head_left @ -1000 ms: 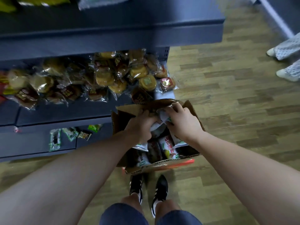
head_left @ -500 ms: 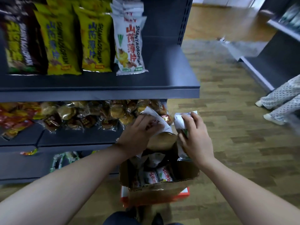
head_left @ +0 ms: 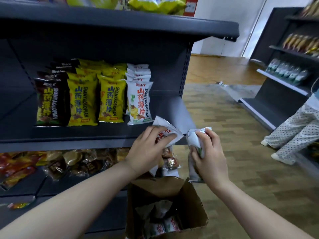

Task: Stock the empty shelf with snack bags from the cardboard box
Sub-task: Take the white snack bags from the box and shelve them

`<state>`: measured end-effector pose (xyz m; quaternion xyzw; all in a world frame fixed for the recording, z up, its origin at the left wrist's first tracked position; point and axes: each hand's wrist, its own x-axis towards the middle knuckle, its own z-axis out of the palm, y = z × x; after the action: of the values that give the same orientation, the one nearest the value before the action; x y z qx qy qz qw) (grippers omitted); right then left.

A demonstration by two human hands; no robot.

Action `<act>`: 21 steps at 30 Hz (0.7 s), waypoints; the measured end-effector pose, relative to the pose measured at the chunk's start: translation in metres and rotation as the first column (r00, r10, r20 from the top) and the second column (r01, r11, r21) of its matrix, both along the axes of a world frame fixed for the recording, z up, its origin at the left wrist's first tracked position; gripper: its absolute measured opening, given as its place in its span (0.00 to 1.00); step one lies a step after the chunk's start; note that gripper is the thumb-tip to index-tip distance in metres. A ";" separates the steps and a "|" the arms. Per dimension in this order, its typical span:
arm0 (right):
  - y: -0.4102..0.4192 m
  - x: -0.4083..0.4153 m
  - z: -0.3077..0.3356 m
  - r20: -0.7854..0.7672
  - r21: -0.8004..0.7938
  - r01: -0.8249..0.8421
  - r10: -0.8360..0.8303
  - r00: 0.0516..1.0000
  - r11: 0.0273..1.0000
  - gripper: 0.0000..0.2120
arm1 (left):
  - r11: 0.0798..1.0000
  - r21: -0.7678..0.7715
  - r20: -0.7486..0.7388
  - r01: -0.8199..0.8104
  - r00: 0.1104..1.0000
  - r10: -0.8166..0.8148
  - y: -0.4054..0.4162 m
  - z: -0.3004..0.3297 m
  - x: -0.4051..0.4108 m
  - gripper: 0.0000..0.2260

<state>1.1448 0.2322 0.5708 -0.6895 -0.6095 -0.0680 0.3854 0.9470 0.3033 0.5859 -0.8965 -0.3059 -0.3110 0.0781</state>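
The shelf [head_left: 164, 135] is carrying rows of snack bags, with bare space right of the white row [head_left: 139, 100]. Below it, the cardboard box [head_left: 188, 202] is holding more. The left hand [head_left: 148, 149] is gripping a white bag [head_left: 166, 131] at the shelf edge; the right hand [head_left: 209, 152] is clutching another bag [head_left: 195, 142] beside it. Judged step: placing. Next: standing both upright beside the white row.

"SHANYAOBOPIAN" and 山药薄片 on white bag [head_left: 139, 100], yellow bags [head_left: 96, 100], dark bag [head_left: 51, 100]
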 end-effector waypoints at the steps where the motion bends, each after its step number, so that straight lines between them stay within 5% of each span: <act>1: 0.003 0.000 0.007 0.005 0.017 -0.002 0.002 1.000 1.000 0.22 | 1.000 0.006 0.010 0.001 1.000 -0.001 0.002 0.006 0.001 0.25; 21: 0.096 -0.013 0.092 -0.116 0.058 0.171 -0.163 0.980 0.984 0.20 | 0.994 -0.067 0.182 -0.088 0.978 0.099 0.085 0.076 0.030 0.32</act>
<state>1.1313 0.3281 0.6628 -0.7275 -0.5244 -0.0826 0.4347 0.9774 0.3880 0.6620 -0.8503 -0.3626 -0.3796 0.0374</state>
